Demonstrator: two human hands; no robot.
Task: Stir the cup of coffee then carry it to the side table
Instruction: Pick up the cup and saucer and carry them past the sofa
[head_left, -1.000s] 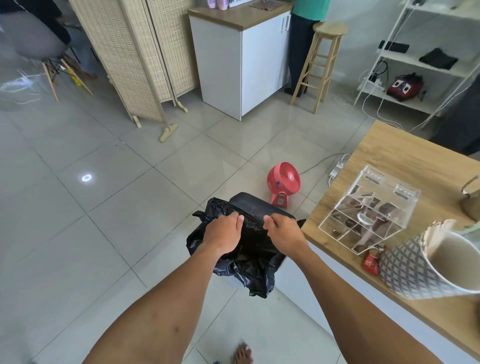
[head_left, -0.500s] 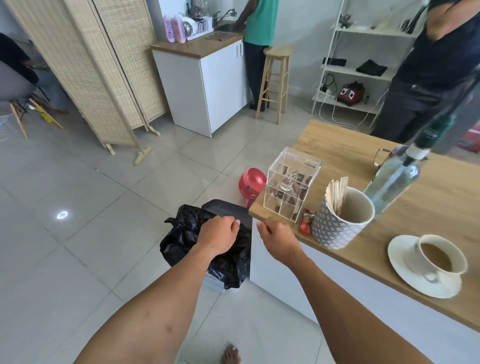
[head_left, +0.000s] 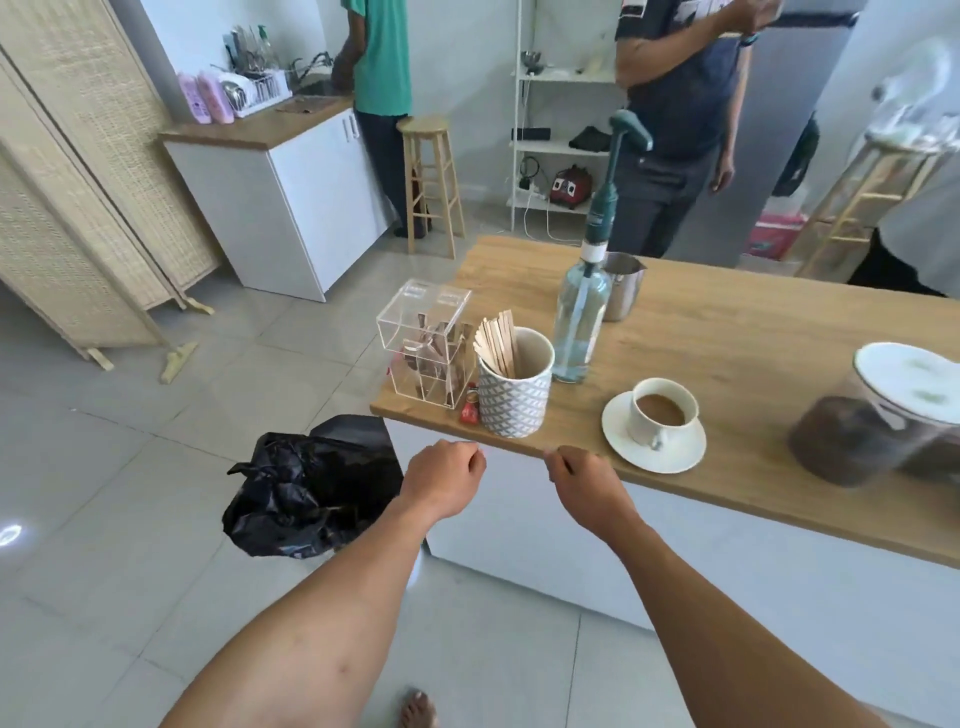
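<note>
Wood-topped table (head_left: 727, 332) is running across the right half of the frame above a tiled floor, with two people standing behind it at the top. The cup (head_left: 664, 415) is sitting on its saucer (head_left: 618, 423) at the right of centre, near the table's front edge and about half full of milky coffee. Its small handle (head_left: 655, 440) is pointing toward the camera.

Both pieces are looking like glazed china, so they are probably hard, smooth, fairly light and breakable. The cup is resting loose on the saucer, so it is likely to slide if tilted, and the coffee may slop. Taking the saucer rim from below while steadying the handle looks safest. For stirring, thin wooden sticks (head_left: 498, 340) are standing in a patterned pot (head_left: 514, 402) just left of the cup. They look light and stiff, easy to pinch at the top.

The left hand (head_left: 441, 480) and right hand (head_left: 584, 480) are hanging just below the table edge in the lower centre. Each grip is curled closed, with nothing showing in it.

Compared with half a second ago, both hands are now lifting away from the black bin bag (head_left: 306, 488) toward the table, and the cup is sitting nearer mid-frame.
</note>
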